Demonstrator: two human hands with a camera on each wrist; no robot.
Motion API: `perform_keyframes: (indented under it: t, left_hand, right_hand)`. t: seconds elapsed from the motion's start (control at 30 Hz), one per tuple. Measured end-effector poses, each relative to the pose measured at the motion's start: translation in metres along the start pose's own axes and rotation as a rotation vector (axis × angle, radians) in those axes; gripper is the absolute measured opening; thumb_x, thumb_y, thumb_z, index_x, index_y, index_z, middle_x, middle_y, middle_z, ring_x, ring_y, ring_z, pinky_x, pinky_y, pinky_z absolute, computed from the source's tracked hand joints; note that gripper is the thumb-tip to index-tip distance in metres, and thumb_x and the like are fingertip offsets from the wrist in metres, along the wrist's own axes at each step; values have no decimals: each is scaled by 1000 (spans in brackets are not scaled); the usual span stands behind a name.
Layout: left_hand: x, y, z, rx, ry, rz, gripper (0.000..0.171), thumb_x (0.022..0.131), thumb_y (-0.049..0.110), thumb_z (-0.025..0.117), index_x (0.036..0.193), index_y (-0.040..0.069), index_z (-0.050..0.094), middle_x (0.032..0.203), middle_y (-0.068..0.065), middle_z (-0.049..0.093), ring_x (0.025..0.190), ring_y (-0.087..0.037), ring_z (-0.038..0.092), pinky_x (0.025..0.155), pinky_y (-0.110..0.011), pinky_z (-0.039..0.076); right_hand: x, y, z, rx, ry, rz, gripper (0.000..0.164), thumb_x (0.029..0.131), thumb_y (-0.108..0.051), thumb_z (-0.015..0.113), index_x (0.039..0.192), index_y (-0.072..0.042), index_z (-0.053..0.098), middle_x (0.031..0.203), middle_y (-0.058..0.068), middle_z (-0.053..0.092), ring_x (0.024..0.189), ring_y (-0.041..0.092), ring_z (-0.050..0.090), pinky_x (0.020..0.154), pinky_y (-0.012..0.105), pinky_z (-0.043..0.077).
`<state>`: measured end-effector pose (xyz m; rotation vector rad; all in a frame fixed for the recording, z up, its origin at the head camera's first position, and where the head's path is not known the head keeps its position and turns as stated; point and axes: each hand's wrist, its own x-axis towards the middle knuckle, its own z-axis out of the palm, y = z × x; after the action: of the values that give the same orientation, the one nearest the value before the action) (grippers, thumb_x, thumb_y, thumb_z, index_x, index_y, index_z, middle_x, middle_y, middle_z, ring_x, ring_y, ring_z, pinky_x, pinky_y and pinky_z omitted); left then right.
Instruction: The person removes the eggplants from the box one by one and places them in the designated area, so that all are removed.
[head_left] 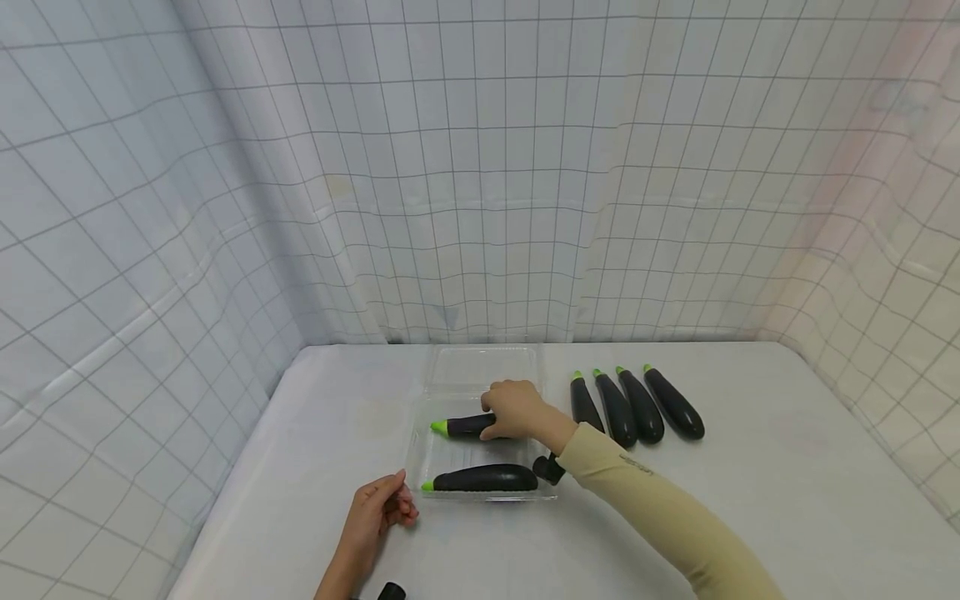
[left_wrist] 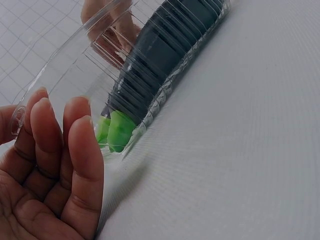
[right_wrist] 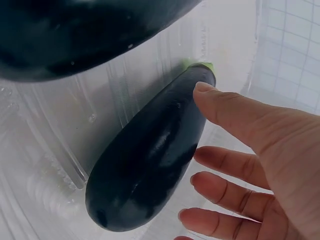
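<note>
In the head view, a clear plastic tray (head_left: 416, 454) holds two dark eggplants with green stem ends. One eggplant (head_left: 487, 477) lies along the near side. Over the farther eggplant (head_left: 467, 426) is my right hand (head_left: 517, 410), its thumb and fingers on either side. The right wrist view shows the fingers of that hand (right_wrist: 250, 170) extended and spread alongside this eggplant (right_wrist: 150, 150), the thumb tip over its stem end. My left hand (head_left: 378, 510) is at the tray's near left corner. In the left wrist view, its thumb and fingers (left_wrist: 82, 165) pinch the tray's rim.
Several more eggplants (head_left: 672, 404) lie in a row on the white table (head_left: 750, 500), right of the tray. The tray's open clear lid (head_left: 483, 367) lies at the back. White gridded curtains (head_left: 480, 208) surround the table's back and sides.
</note>
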<state>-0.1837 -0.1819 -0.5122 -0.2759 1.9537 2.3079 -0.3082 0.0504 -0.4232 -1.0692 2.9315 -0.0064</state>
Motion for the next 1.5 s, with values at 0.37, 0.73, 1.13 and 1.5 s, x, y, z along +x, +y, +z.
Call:
perform_keyframes:
  t: [0.37, 0.73, 1.13, 1.5]
  left_hand:
    - [0, -1, -1, -3, -9, 3, 35, 95, 28, 55, 70, 4, 58, 62, -6, 55, 58, -16, 60, 56, -28, 53]
    - [0, -3, -2, -6, -14, 3, 35, 96, 28, 55, 70, 3, 58, 62, -6, 55, 58, -16, 60, 57, -28, 53]
    - [-1, 0, -2, -1, -14, -4, 36, 95, 28, 56, 71, 2, 59, 62, -6, 56, 58, -16, 61, 57, -28, 53]
    - [-1, 0, -2, 5, -30, 10, 36, 96, 28, 54, 70, 4, 59, 62, -5, 56, 58, -15, 61, 57, -28, 53]
  right_hand:
    - [10, 3, 15, -92, 16, -12, 38, 75, -48, 77, 89, -14, 68, 79, 0, 57, 68, 16, 57, 57, 33, 46]
    - [4, -5, 11, -116, 25, -19, 33, 75, -46, 77, 83, -15, 67, 76, -3, 58, 65, 13, 55, 55, 30, 44]
    - [6, -5, 12, -4, -26, -4, 31, 77, -44, 76, 90, -17, 70, 76, -7, 62, 66, 9, 52, 57, 30, 42]
    - [7, -5, 13, -12, -67, -19, 32, 79, -44, 74, 97, -18, 70, 79, -6, 63, 71, 11, 56, 60, 33, 45]
